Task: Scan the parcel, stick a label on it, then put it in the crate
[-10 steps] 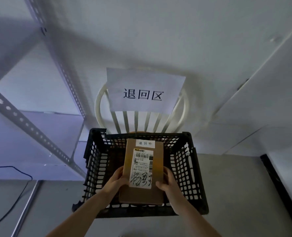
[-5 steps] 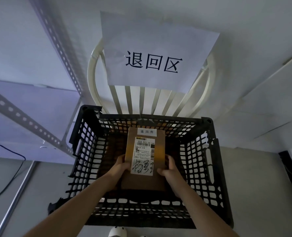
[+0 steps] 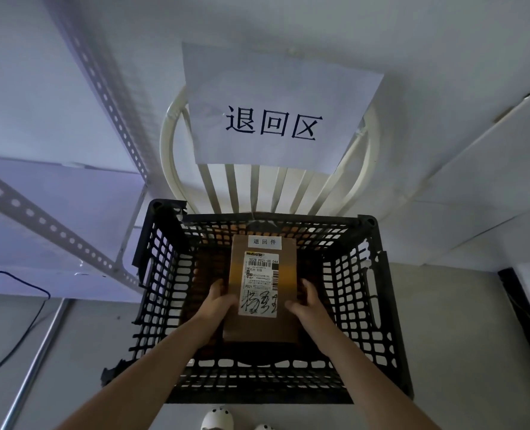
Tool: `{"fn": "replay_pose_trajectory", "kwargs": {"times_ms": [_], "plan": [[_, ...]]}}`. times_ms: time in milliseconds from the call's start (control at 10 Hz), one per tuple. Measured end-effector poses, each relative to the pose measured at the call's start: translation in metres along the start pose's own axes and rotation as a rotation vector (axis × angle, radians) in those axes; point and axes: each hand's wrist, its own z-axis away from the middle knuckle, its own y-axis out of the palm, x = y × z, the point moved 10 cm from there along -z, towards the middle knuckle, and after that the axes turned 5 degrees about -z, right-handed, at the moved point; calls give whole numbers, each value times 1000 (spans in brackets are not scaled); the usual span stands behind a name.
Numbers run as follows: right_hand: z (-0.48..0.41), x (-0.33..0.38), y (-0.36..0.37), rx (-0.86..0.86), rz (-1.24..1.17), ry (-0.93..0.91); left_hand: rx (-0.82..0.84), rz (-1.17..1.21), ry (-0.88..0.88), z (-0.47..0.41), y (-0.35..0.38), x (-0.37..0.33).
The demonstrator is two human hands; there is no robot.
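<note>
A flat brown cardboard parcel (image 3: 288, 274) is held inside the black lattice crate (image 3: 366, 305), below its rim. It carries a white shipping label with barcode and handwriting, and a small white sticker (image 3: 264, 241) at its far end. My left hand (image 3: 218, 301) grips the parcel's left edge and my right hand (image 3: 307, 302) grips its right edge. Whether the parcel rests on the crate floor is hidden.
The crate stands on a white slatted chair (image 3: 257, 190) bearing a paper sign (image 3: 276, 119). A perforated metal shelf frame (image 3: 55, 231) stands to the left, with a black cable (image 3: 24, 330) on the floor. White boards lean at the right. Shoe tips (image 3: 217, 418) show at the bottom.
The parcel and both hands have gone lower into the crate. The camera has moved closer and tilted down, so the crate fills more of the view.
</note>
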Motion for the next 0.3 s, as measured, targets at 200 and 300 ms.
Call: {"fn": "replay_pose_trajectory", "kwargs": {"times_ms": [200, 300], "plan": [[80, 31, -3, -31, 269, -25, -83, -314, 31, 80, -10, -27], [131, 47, 8, 5, 467, -28, -90, -600, 126, 139, -1, -51]]}}
